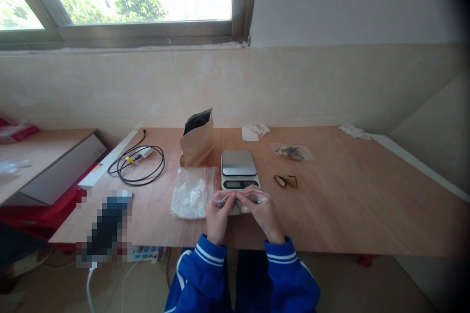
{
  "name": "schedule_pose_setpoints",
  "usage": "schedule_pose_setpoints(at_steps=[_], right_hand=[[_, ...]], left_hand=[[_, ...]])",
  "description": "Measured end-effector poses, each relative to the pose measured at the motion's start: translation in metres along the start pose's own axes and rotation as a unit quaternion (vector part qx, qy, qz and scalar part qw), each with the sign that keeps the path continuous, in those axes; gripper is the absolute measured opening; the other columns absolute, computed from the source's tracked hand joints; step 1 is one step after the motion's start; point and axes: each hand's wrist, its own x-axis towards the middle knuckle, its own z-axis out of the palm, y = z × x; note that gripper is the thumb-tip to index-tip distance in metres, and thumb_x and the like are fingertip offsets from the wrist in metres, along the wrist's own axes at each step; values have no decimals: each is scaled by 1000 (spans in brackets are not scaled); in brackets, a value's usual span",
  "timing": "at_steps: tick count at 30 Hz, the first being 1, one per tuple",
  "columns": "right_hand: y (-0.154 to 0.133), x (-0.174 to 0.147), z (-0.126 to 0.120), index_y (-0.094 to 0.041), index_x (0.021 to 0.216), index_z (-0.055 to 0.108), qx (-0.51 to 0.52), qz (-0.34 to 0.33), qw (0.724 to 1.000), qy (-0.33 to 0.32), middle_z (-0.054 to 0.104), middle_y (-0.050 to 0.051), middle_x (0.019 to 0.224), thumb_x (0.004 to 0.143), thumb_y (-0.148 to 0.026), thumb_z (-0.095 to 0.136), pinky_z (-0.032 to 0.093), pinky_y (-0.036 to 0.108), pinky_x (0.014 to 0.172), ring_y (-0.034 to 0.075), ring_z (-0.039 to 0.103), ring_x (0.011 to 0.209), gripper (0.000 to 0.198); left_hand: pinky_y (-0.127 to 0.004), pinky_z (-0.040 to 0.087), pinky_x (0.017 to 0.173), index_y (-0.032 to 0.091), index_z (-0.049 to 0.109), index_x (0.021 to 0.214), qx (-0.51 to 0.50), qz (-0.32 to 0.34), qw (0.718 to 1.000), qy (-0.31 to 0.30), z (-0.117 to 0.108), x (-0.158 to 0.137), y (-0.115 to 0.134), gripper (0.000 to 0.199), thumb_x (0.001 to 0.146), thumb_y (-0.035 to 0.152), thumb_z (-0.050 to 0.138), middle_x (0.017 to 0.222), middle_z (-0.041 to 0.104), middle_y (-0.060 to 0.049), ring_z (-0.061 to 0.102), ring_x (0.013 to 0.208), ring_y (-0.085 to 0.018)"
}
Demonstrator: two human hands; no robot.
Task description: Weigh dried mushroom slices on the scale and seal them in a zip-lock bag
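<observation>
A clear zip bag with a pink-edged top and pale pieces inside is between my hands, in front of the scale. My left hand pinches the bag's rim near its middle. On the other side, my right hand grips the same rim, its thumb close to the left one. Just beyond stands a digital kitchen scale with a bare steel plate. A stack of clear zip bags lies to the left. Two dark-edged dried pieces rest right of the scale.
An open brown paper pouch stands behind the bag stack. A filled zip bag lies at the back right, crumpled tissue by the wall. Farther left are a coiled black cable and a pixelated dark object at the table's edge.
</observation>
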Motion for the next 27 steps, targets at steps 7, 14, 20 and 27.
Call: schedule_pose_setpoints(at_steps=[7,14,20,27], right_hand=[[-1,-2,6,-21,74,71,-5,-16,999,38,65,3,76,81,-31,67,50,29,70,18,62,76,13],[-6,-1,-1,-21,74,71,3,-3,1000,2,66,3,75,82,-37,66,49,28,69,18,62,74,18],[-12,-2,-5,-22,72,70,-30,-10,999,36,65,3,72,86,-40,60,47,29,66,19,61,71,25],[-10,-3,-4,-22,80,74,40,67,996,-39,71,6,75,90,-58,43,54,33,72,23,67,75,48]], left_hand=[[-32,49,82,13,71,85,-18,-2,999,28,4,-1,6,25,77,36,69,87,72,-8,66,88,-23],[-29,50,78,13,72,82,-39,-20,998,55,0,-2,7,26,75,37,71,82,73,-6,66,81,-20],[-29,53,72,11,72,81,-115,-84,988,68,4,-3,7,36,76,46,68,81,73,-8,68,77,-21],[-26,52,64,13,70,75,-155,-111,977,98,2,-2,12,35,74,48,70,72,72,-5,67,67,-17]])
